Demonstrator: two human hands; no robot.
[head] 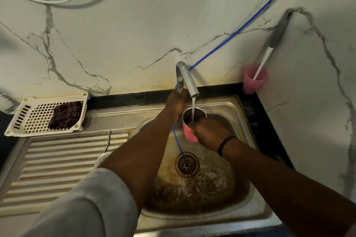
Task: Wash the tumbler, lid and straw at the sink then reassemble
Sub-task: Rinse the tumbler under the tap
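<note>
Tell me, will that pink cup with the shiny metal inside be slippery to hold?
Probably. The pink tumbler with the steel inside sits under the running tap, so it is likely wet and slick. It is filling up, so it should feel heavier. The right hand wraps it firmly, which likely helps.

The sink (240, 215) is dull, stained steel with a ribbed draining board (63, 169) on the left, under a smooth metal tap (187, 81). The tumbler (189, 127) shows a shiny metal inside and pink outside. At the far left a white perforated plastic basket (25, 119) holds a dark checked cloth (65, 114); the wall (134, 34) is glossy veined marble.
</note>
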